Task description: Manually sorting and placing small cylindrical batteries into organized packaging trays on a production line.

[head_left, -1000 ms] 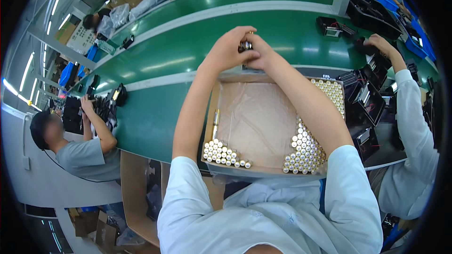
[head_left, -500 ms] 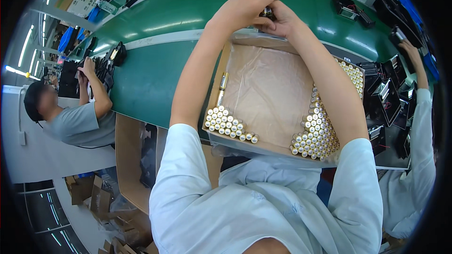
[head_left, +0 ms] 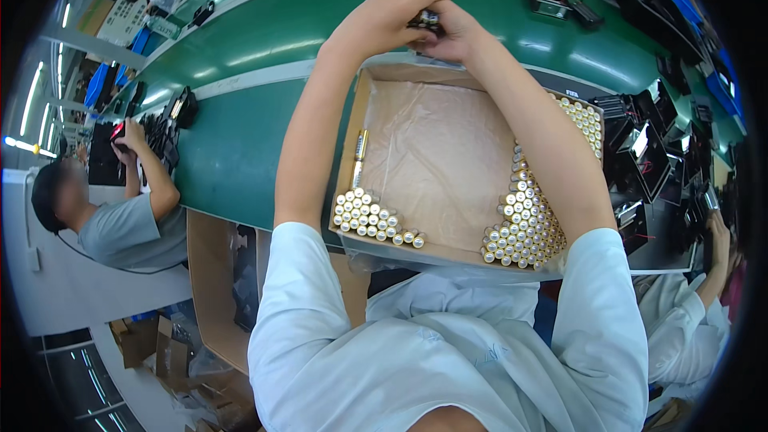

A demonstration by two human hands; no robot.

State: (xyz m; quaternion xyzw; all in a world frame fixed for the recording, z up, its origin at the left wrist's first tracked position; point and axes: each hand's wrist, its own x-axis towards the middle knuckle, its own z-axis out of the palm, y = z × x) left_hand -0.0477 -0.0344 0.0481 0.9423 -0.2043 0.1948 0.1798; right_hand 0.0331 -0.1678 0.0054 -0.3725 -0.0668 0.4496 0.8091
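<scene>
the left hand [head_left: 392, 20] and right hand [head_left: 458, 32] curl together around a small dark, shiny thing [head_left: 429, 22], just past the far edge of a cardboard box [head_left: 436, 164]. batteries [head_left: 524, 226] crowd its near left corner and right side.

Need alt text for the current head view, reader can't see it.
A person's left hand and right hand hold a small, mostly hidden dark object near the far edge of an open cardboard box. Batteries stand clustered along the box's right side and in its near-left corner. A co-worker is at left, beside the green bench.
</scene>
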